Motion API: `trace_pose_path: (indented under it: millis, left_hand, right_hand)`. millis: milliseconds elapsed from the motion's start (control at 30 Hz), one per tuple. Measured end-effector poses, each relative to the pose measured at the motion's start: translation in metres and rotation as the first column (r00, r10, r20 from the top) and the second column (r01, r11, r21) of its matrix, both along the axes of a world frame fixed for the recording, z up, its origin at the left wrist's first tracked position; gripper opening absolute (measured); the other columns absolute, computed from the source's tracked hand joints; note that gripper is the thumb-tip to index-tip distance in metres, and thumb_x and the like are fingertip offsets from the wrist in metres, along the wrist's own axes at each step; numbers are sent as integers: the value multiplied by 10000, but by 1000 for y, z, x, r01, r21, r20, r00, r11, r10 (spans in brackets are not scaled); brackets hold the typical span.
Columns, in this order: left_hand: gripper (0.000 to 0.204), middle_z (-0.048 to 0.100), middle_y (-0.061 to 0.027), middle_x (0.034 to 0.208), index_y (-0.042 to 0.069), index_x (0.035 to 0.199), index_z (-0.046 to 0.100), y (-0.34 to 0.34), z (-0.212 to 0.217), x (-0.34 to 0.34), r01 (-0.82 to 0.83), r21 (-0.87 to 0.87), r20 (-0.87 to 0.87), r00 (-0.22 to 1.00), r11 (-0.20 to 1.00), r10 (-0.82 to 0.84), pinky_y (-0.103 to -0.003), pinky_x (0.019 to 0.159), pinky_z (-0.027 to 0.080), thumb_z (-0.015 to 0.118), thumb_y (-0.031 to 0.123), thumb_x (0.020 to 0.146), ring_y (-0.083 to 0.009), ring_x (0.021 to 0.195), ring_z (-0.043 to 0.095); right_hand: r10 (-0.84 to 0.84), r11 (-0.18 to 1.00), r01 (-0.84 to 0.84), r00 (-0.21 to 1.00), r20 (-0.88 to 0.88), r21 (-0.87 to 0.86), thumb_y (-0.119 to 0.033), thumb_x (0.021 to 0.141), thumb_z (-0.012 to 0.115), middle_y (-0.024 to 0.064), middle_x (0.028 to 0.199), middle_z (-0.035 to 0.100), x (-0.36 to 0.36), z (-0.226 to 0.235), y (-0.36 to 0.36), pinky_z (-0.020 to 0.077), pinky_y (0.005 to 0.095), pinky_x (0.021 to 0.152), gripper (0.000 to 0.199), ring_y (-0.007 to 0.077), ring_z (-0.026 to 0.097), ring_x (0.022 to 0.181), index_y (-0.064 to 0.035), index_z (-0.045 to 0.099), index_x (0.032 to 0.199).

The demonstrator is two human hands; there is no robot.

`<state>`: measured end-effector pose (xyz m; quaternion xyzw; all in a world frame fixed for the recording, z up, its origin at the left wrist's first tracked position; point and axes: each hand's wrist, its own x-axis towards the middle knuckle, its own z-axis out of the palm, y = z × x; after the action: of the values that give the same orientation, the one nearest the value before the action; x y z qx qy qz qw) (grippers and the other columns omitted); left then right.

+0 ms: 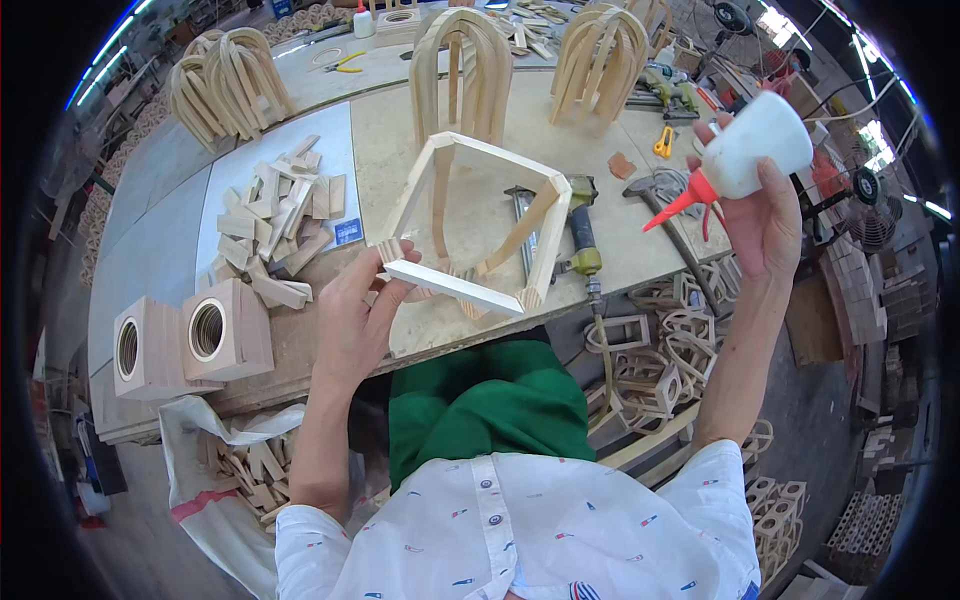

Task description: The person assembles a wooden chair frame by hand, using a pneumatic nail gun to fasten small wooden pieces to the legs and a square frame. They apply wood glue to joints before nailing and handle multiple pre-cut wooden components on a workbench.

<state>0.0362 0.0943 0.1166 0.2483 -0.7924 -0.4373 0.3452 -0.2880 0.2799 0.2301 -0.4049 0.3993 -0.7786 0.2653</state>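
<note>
My left hand (355, 312) pinches the near left corner of a pale wooden frame (553, 235), which has angled sides and is held up over the table's front edge. Wooden crosspieces show inside the frame. In my right hand (758, 225), raised at the right, is a white squeeze bottle (752, 152) with a red pointed nozzle. The bottle is tipped, its nozzle pointing down and left toward the frame but apart from it. Just beyond the frame's right side lies a green and black nail gun (583, 235) with a hose. A hammer (672, 218) rests below the bottle.
Loose wooden strips (262, 215) are heaped at the left of the worktable (385, 120). Two wooden blocks with round holes (228, 330) stand at its front left edge. Arched wooden frames (462, 80) stand behind. A sack of offcuts (215, 520) hangs below; finished-looking frames (650, 365) lie lower right.
</note>
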Motion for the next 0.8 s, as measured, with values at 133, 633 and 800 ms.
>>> trace_pose_path:
  millis: [133, 633, 800]
  left_hand:
    - [264, 698, -131, 1002, -78, 1152, 588, 1, 14, -2, 62, -18, 57, 997, 998, -61, -286, 802, 517, 588, 23, 908, -164, 916, 670]
    - [270, 679, -131, 1062, -73, 1177, 577, -15, 5, -4, 122, -31, 72, 990, 992, -119, -298, 776, 538, 565, -5, 916, -180, 980, 666]
    - [264, 690, -132, 1017, -58, 1168, 587, -17, 11, -2, 128, -14, 111, 986, 992, -125, -304, 786, 550, 570, -6, 909, -179, 934, 673]
  right_hand:
    - [171, 981, -166, 984, 54, -97, -126, 910, 563, 266, 1419, 385, 47, 25, -39, 282, 635, 1103, 642, 449, 354, 1342, -5, 251, 1457]
    - [369, 928, -371, 901, 227, -33, -130, 934, 581, 143, 1182, 601, 117, 9, -117, 478, 426, 980, 403, 250, 602, 1103, 21, 454, 1285]
    - [401, 916, -390, 890, 217, -92, -102, 907, 547, 226, 1263, 510, 121, 20, -117, 356, 565, 1011, 488, 384, 448, 1204, 27, 374, 1345]
